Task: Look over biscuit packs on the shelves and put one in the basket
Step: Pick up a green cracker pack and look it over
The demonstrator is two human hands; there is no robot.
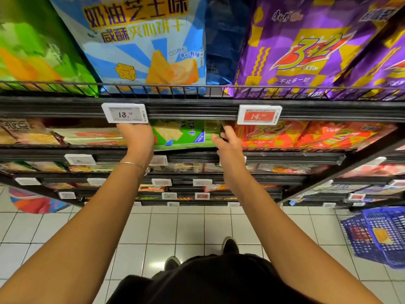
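A green biscuit pack [179, 134] lies on the second shelf, just under the price rail. My left hand [137, 137] grips its left end and my right hand [228, 142] grips its right end; the fingertips of both are hidden behind the pack and the rail. Above, on the top shelf, stand a blue cheese-biscuit bag [144, 44] and a purple 3+2 bag [306, 51]. The blue plastic basket [379, 235] sits on the floor at the right, with something red and yellow inside it.
Orange 3+2 packs [302, 134] fill the shelf to the right of my hands, pale boxes [87, 136] the left. Price tags [125, 113] hang on the black shelf rail. Lower shelves step out toward me. White tiled floor [186, 229] lies below, with my shoes on it.
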